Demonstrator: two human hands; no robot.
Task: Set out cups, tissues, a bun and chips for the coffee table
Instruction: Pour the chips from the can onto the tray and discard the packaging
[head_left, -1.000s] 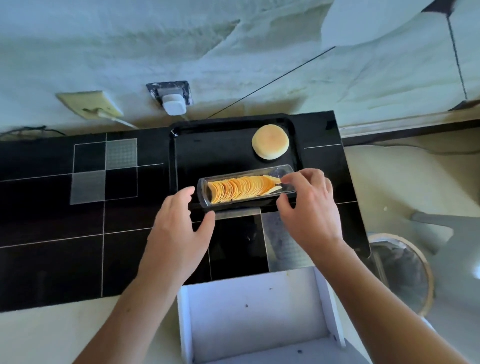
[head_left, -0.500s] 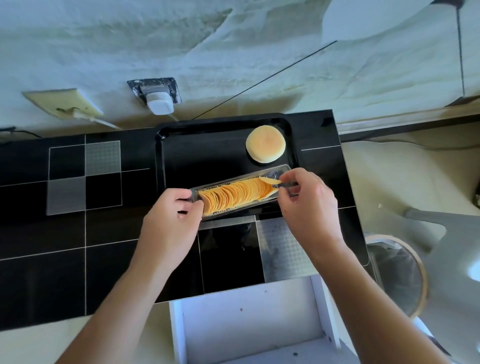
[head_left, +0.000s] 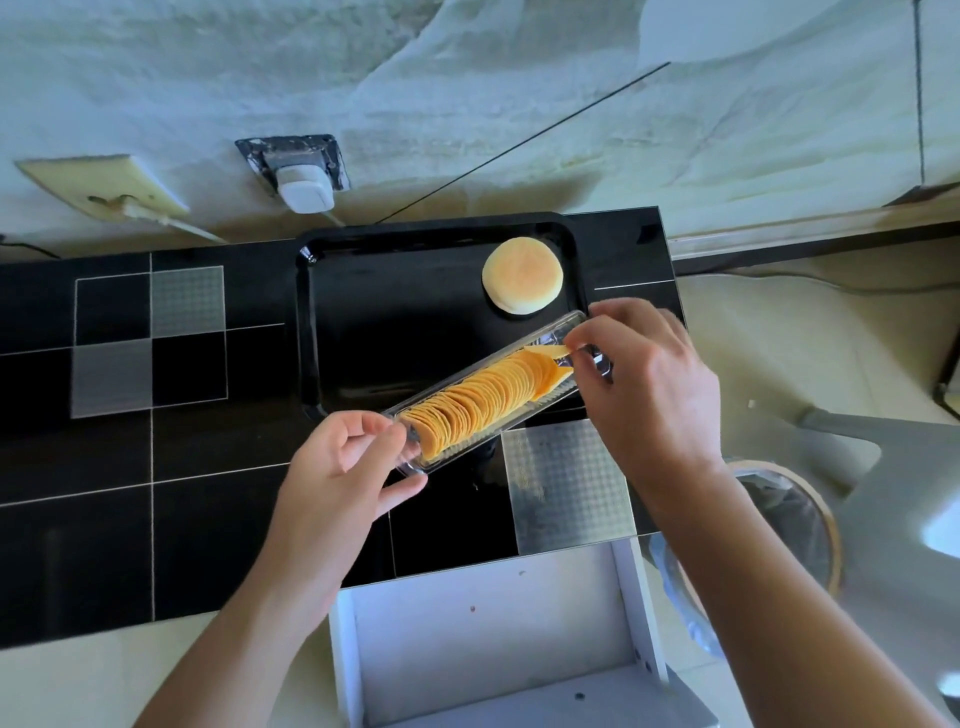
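A glossy black table (head_left: 156, 519) with grey patterned squares stood against a pale wall, a white drawer (head_left: 493, 634) open at its near edge. On it lay a black tray (head_left: 363, 312), a bun (head_left: 522, 275) in the tray's far right corner. The clear chip tray (head_left: 467, 431) (a row of chips (head_left: 483, 395) inside) sat tilted over the black tray's near edge — its long axis running from near left to far right. The left hand (head_left: 337, 483) pinched its near end; the right hand (head_left: 649, 384) pinched its far end.
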